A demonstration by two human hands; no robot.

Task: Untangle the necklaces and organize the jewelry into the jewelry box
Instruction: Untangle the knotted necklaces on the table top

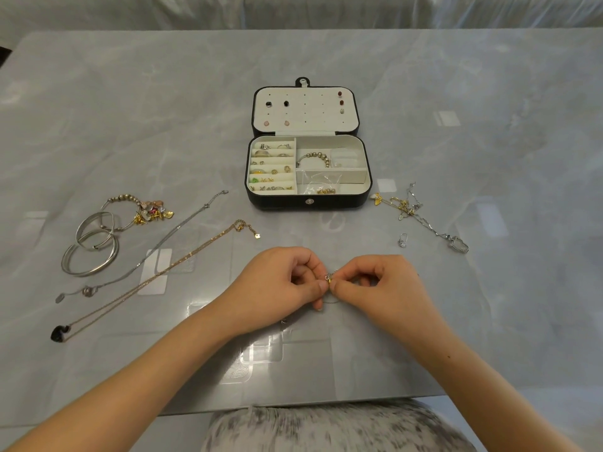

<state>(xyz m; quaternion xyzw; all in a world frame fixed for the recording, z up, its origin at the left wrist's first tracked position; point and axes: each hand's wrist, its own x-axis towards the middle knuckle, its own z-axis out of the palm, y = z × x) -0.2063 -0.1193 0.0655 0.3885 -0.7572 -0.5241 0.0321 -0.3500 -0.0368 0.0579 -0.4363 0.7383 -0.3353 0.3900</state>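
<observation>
While pinched from both sides, fine chain [330, 301]: near centre of table [489, 125]; small gold charm [329, 281] at the pinch point; short slack below the fingers, rest hidden.
Left hand [287, 282]: fingers curled, thumb and forefinger tips pinching chain just left of charm.
Right hand [375, 285]: fingers curled, thumb and forefinger tips pinching at charm, meeting left fingertips.
Jewelry box [308, 201]: black, open, beyond the hands at centre.
Lid [305, 125]: laid back on far side; cream pad with stud earrings [286, 103] at left and right.
Box, left side: ring rolls holding rings [272, 154] and small earrings.
Box, right side: beaded bracelet [315, 156] far; clear bags [321, 184] with gold pieces near.
Tangled necklaces [408, 207]: gold and silver chains knotted, on table right of box.
Small silver piece [403, 240]: loose, between tangle and right hand.
Silver necklace [176, 228]: laid straight, left of hands, diagonal from far right to near left.
Gold necklace [182, 260]: alongside silver one, nearer; black pendant [59, 333] at near-left end.
Bangles [91, 252]: two, silver, overlapping, far left.
Charm bracelet [143, 208]: beaded, coloured charms, against far bangle.
</observation>
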